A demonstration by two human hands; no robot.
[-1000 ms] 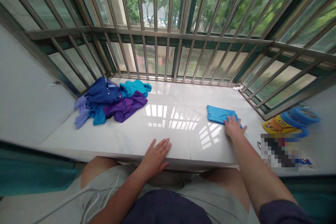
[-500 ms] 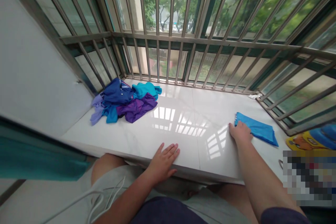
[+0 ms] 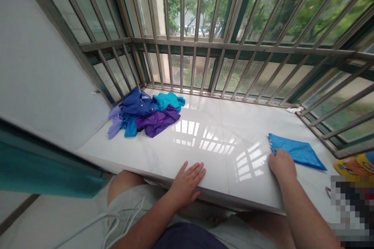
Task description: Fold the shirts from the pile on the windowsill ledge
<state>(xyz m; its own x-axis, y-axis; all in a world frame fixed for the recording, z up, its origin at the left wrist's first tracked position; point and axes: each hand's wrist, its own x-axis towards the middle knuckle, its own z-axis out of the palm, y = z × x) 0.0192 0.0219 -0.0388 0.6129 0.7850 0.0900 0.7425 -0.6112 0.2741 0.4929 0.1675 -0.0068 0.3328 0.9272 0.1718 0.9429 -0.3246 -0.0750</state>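
On the right part of the white sill lies a folded blue garment [image 3: 305, 153], flat and roughly rectangular. My right hand [image 3: 283, 166] is closed on its near left corner, with the fingertips partly hidden. My left hand [image 3: 187, 183] rests flat at the sill's front edge, fingers stretched out, holding nothing. Toward the back left sits a crumpled heap of clothes: a navy collared shirt [image 3: 136, 103], a teal piece [image 3: 168, 101], a purple piece [image 3: 160, 120], a lavender piece [image 3: 115, 125] and a bit of brighter blue cloth [image 3: 129, 127].
Metal window bars [image 3: 204, 44] close off the back and sides of the glossy sill [image 3: 204, 159]. A yellow and blue printed item [image 3: 355, 164] sits at the far right, beside a blurred-out patch. A teal curtain [image 3: 49, 167] hangs at left, and a white cable [image 3: 87, 227] crosses my lap.
My right hand has pulled the blue garment's left corner toward me, and the garment's outline has shifted. The whole view has swung slightly to the left. My left hand stays on the edge.
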